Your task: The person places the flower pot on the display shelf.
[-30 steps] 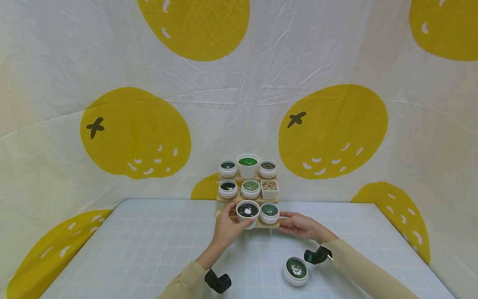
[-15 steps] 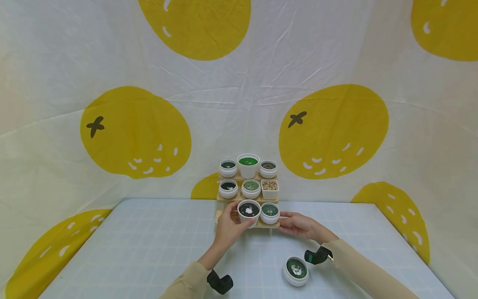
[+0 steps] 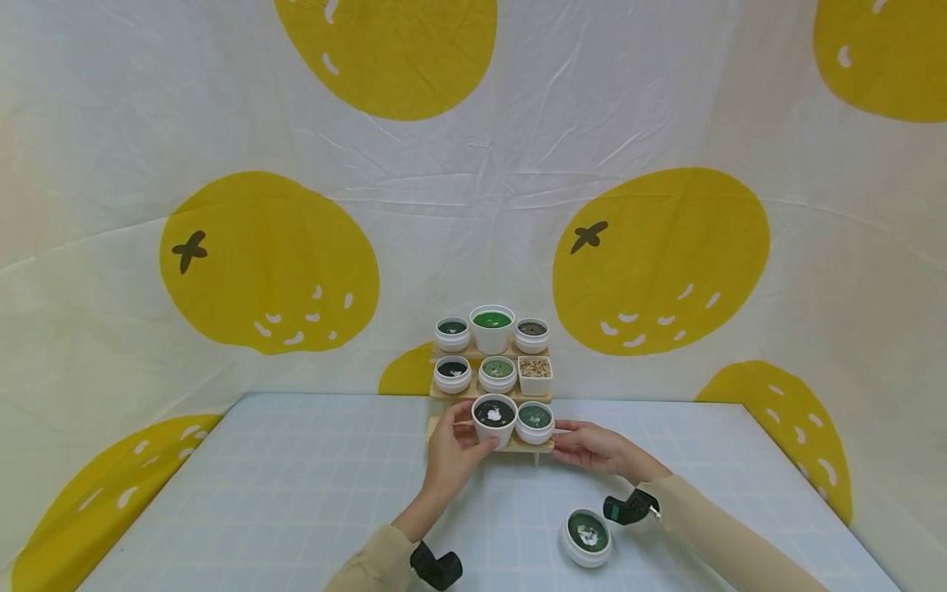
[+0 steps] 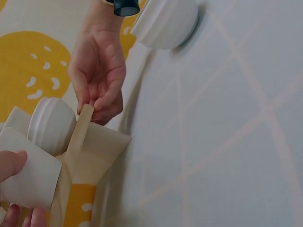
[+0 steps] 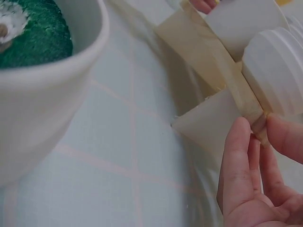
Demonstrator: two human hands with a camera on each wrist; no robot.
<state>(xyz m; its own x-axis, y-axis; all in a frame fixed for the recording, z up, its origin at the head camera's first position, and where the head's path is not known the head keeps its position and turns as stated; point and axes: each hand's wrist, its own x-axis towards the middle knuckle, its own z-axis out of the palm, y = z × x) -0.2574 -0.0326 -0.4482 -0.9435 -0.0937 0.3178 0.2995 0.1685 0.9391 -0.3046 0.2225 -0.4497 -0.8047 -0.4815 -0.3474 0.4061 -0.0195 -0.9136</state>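
My left hand grips a tapered white cup with dark, white-spotted contents, thumb in front and fingers behind. In the left wrist view the cup's base is against or very close to the lowest shelf of a wooden tiered stand; I cannot tell whether it bears weight. My right hand pinches the right end of that shelf between thumb and fingers, as the right wrist view shows at the board's corner. Right beside the cup sits a round ribbed white pot with green contents.
The middle shelf holds two round pots and a square pot of pebbly bits. A larger green-filled cup stands between two small pots on top. Another green-filled pot rests on the table near my right forearm. A fruit-printed cloth hangs behind.
My left hand and the cup have shifted slightly right and away from me, closer to the round pot on the lowest shelf. My right hand has stayed at the shelf end.
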